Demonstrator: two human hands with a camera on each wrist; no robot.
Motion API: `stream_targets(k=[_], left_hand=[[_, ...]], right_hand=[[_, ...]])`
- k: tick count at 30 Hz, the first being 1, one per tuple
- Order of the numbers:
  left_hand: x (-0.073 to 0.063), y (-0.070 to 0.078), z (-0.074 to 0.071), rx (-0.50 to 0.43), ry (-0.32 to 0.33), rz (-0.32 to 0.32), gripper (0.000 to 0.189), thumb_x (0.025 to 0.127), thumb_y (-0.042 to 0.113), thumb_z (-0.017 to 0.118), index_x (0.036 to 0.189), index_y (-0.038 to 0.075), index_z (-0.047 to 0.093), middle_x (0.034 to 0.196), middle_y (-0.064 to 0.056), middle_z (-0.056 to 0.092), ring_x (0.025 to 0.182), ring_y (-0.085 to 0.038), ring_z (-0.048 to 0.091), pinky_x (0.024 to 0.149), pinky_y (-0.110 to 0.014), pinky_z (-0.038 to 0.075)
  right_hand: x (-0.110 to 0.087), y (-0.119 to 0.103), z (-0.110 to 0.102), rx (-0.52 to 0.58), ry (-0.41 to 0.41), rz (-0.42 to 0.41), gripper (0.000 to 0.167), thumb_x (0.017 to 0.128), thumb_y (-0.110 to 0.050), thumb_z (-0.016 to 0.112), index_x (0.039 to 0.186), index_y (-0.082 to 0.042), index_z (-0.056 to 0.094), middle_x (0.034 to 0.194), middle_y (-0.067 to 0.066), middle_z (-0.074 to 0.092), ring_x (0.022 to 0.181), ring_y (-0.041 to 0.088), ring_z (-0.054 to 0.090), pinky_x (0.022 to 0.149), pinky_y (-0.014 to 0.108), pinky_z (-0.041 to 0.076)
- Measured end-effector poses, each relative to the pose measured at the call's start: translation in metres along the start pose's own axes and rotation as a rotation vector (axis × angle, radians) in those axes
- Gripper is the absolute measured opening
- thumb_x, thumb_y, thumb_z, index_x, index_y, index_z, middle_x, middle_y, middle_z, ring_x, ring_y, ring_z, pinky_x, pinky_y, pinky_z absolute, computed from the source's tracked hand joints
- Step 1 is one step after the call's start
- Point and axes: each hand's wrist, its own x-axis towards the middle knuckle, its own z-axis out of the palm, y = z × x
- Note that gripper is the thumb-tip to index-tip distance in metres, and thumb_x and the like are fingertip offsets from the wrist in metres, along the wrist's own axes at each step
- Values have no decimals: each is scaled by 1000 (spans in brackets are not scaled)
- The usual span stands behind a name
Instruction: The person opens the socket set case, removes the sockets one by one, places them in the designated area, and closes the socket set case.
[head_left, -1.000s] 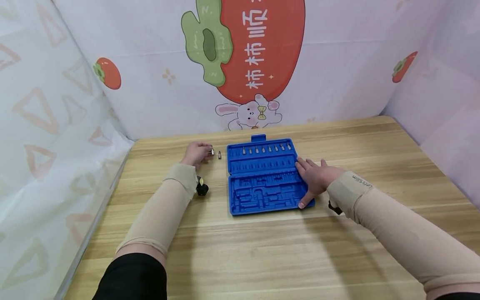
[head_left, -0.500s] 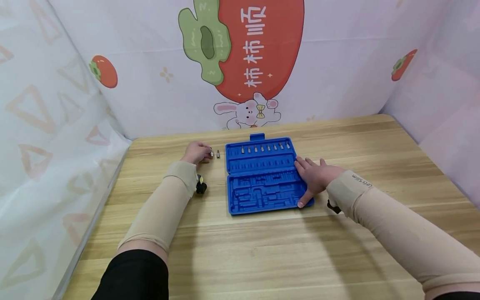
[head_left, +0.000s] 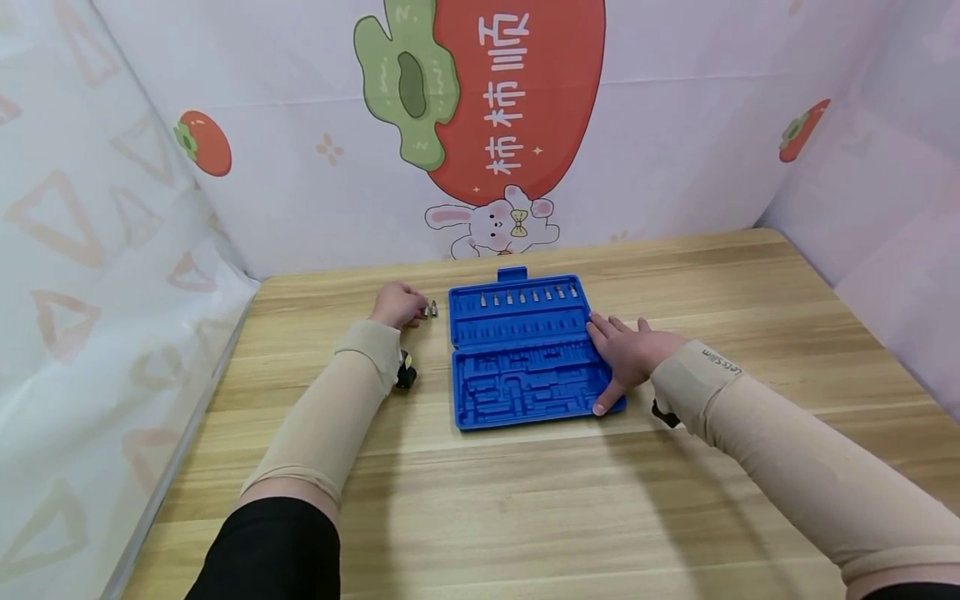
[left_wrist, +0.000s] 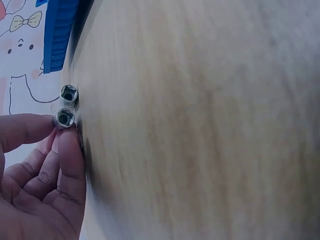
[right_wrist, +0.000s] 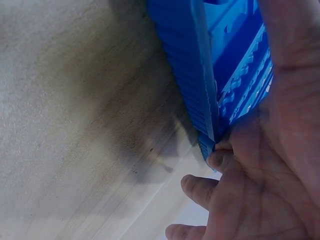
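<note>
My left hand [head_left: 400,305] is low over the back left of the table. Its thumb and forefinger pinch a bit socket [left_wrist: 65,118], a short silver piece with a square hole in its end. Right beside it stands a second bit socket [left_wrist: 69,93] of the same look. An open blue plastic case [head_left: 468,417] lies flat to their right. Several bit sockets [head_left: 522,297] stand in a row in its far half, while its near half shows bare moulded slots. My right hand [head_left: 628,354] rests on the case's right edge, fingers spread, thumb [head_left: 603,405] at the near corner.
The wooden table [head_left: 510,517] ends at a printed cloth backdrop [head_left: 675,150] at the back. White sheeting [head_left: 112,292] hangs along the left side. A small black wrist camera [head_left: 406,372] hangs under the left wrist.
My left hand has shifted slightly right, bringing the pinched bit socket up beside the second one. The right hand and the case have stayed put; the head view has shifted a little.
</note>
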Motion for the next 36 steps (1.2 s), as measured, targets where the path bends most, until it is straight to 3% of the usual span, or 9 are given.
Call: stream_targets(k=[11,19,29,33,36], left_hand=[[-3,5,1,138,22,29,10,96,1,61,99,-5,68,69,-4,62,54,-10,56,52,-19,50],[-4,5,2,207,35,41,15,97,5,61,83,1,66,63,-2,60,55,-14,54,52,-24,45],[-4,4,2,231,27,48,23,98,6,60,76,3,64,60,-3,59,55,-16,53,53,-26,43],[-3,4,4,265,30,65,21,98,13,63,78,6,61,62,0,57,58,-15,51,54,-27,43],[-3,5,7,284,25,65,30,97,23,69,75,9,53,62,0,51,57,-15,46,52,-28,41]], right_hand=[[1,1,0,15,-12,14,142,71,-73,82,158,14,12,166,34,4,149,56,12,112,78,13],[2,1,1,17,-4,1,142,71,-73,82,158,15,11,166,34,5,149,57,13,111,79,14],[3,1,2,17,-9,8,143,70,-74,82,158,15,12,166,34,4,149,56,12,111,79,14],[3,1,2,22,-9,11,143,70,-73,82,158,15,11,166,34,4,149,56,12,111,79,14],[3,1,2,24,-7,12,143,70,-73,82,158,15,11,166,34,4,149,57,12,111,79,14]])
